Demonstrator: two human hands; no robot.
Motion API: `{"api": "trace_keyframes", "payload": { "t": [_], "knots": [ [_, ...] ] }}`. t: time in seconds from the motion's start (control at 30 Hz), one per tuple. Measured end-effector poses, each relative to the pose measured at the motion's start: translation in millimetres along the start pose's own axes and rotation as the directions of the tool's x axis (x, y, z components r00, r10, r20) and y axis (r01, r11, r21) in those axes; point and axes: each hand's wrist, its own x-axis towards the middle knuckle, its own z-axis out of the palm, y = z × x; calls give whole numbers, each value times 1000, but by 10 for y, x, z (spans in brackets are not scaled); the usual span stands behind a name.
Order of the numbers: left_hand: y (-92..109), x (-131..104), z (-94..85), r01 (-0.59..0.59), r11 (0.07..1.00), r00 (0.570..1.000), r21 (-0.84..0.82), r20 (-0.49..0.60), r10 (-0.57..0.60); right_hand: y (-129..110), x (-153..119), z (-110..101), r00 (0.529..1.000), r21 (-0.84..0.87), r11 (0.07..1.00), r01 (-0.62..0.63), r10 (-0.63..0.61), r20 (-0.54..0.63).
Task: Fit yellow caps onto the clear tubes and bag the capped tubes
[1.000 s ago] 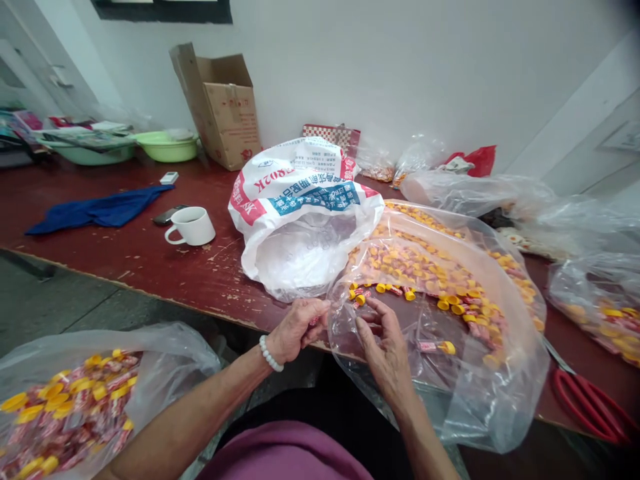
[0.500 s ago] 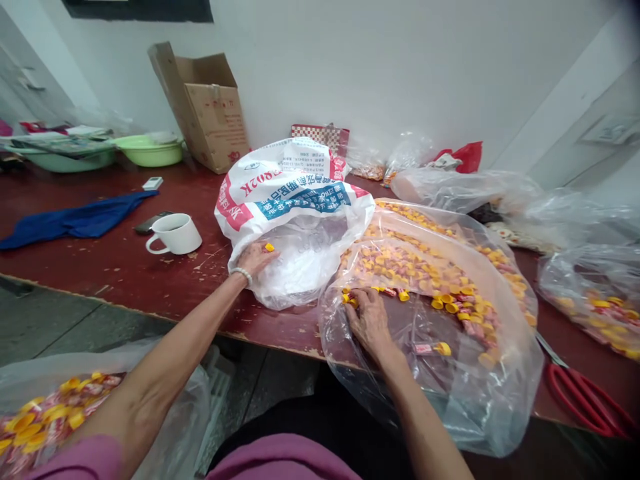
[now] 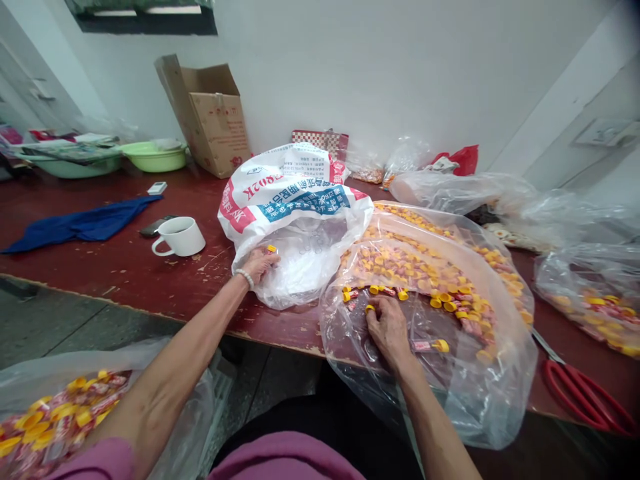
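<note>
My left hand (image 3: 260, 264) is at the mouth of a white printed sack (image 3: 295, 183), its fingers closed on a small yellow-capped tube (image 3: 271, 249). Clear film, bunched and whitish, lines the sack's opening. To the right, my right hand (image 3: 389, 325) reaches into a large clear plastic bag (image 3: 460, 413). A yellow cap (image 3: 369, 309) shows at its pinched fingertips; the rest of that piece is hidden. Beyond the hand lies a heap of red-and-clear tubes with yellow caps (image 3: 400, 263). One loose tube (image 3: 431, 346) lies just right of my wrist.
A white mug (image 3: 181, 237) and blue cloth (image 3: 83, 223) lie left on the red table (image 3: 150, 287). Red-handled scissors (image 3: 580, 393) rest at the right edge. An open cardboard box (image 3: 220, 127) stands behind. Another bag of tubes (image 3: 65, 413) is low at left.
My right hand has drawn back to the right from the tubes at the heap's left end, a yellow cap now at its fingertips. My left hand stays at the sack. The view has shifted slightly.
</note>
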Motion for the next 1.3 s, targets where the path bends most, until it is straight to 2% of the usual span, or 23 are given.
{"api": "trace_keyframes", "payload": {
  "t": [0.1,0.2,0.27,0.37,0.47,0.57,0.67,0.77,0.83,0.9,0.97,1.1,1.2,1.3],
  "knots": [
    [27,-262,-4,6,988,991,-154,135,15,-93,-74,-50,994,95,990,-102,106,-32],
    [-8,-581,65,21,965,960,-263,274,54,-378,-173,-85,983,249,952,-181,180,26],
    [-63,-787,150,22,952,924,-305,370,97,-640,-234,-100,964,465,844,-266,232,131],
    [-133,-1041,291,-24,957,855,-288,491,169,-956,-284,-112,921,727,567,-389,246,301],
    [-143,-1213,396,-79,978,805,-193,566,177,-1053,-296,-136,860,753,414,-511,253,444],
    [-125,-1321,452,-102,982,773,-160,609,180,-1018,-300,-184,789,722,320,-613,287,543],
    [-116,-1392,486,-55,972,756,-229,626,191,-995,-309,-232,773,727,270,-632,291,564],
    [-103,-1425,519,138,904,757,-405,632,168,-1015,-345,-251,804,756,283,-591,279,525],
    [-88,-1423,544,280,801,785,-529,607,126,-1038,-398,-242,835,757,355,-549,253,488],
    [-76,-1411,574,369,699,820,-613,568,65,-1065,-471,-217,856,728,452,-515,224,466],
    [-82,-1401,609,413,631,848,-657,530,-4,-1093,-544,-183,871,710,512,-484,207,445],
    [-148,-1413,670,438,570,879,-696,466,-106,-1128,-631,-127,899,743,506,-438,238,368],
    [-209,-1437,687,456,532,880,-713,452,-148,-1118,-643,-114,901,733,523,-434,263,345],
    [-246,-1470,696,463,515,876,-721,461,-142,-1082,-643,-111,919,718,576,-392,281,277]
  ]
}}
